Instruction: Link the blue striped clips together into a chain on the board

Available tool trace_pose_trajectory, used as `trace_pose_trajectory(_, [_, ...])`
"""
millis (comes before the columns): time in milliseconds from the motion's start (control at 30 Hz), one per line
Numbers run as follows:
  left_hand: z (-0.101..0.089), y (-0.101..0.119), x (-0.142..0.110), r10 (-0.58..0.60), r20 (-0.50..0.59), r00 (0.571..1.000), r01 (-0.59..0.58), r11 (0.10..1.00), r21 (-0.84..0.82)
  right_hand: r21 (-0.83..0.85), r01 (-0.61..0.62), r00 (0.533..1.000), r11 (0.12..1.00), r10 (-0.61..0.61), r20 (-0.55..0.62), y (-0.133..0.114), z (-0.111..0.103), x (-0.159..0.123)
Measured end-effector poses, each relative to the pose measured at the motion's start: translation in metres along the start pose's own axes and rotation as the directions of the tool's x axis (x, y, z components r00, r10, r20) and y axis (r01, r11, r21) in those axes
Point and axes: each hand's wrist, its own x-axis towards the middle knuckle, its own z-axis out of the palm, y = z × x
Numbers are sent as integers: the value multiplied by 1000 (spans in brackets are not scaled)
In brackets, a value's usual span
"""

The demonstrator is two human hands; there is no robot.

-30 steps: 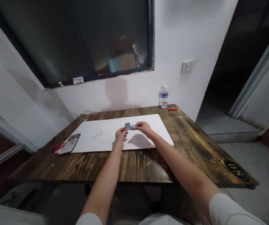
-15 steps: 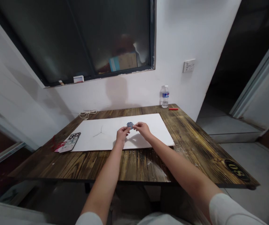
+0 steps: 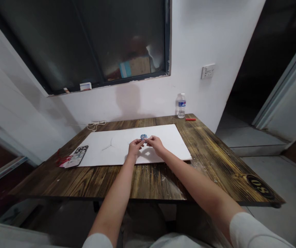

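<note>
Above the white board point(image 3: 163, 137), a small blue striped piece point(image 3: 144, 136) is held up between my two hands. It looks like folded ribbon or cloth, though it is too small to be sure. My left hand point(image 3: 135, 147) pinches its lower left edge with thumb and fingertips. From the right, my right hand point(image 3: 155, 144) grips it with closed fingers, its fingertips almost touching those of the left. Part of the piece is hidden behind the fingertips. Thin dark lines point(image 3: 111, 145) are visible on the board left of my hands.
A patterned phone-like object point(image 3: 78, 156) lies on the board's left end, beside red scissors-like handles point(image 3: 63, 159). At the back of the wooden table point(image 3: 98, 182) are a coiled pale cord point(image 3: 96, 124), a water bottle point(image 3: 181, 106) and a red pen-like stick point(image 3: 190, 119).
The blue piece was spread wider a second ago and is now bunched more compactly. My right hand has moved slightly left, bringing the fingertips of both hands closer together.
</note>
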Motion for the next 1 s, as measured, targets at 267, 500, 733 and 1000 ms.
trace_pose_trajectory(267, [-3,1,5,25,-147,989,-38,995,-87,-107,26,999,994,-30,-36,0,-7,8])
trace_pose_trajectory(500, [-8,11,6,31,-137,990,-59,976,-209,-333,62,992,941,-96,-87,1,-19,19])
trace_pose_trajectory(733, [-16,16,9,-11,-198,980,-56,943,-328,-659,117,990,743,-142,16,7,-7,30])
trace_pose_trajectory(1000, [-22,15,11,-16,-219,976,-64,933,-353,-882,339,939,327,-66,337,-3,22,46])
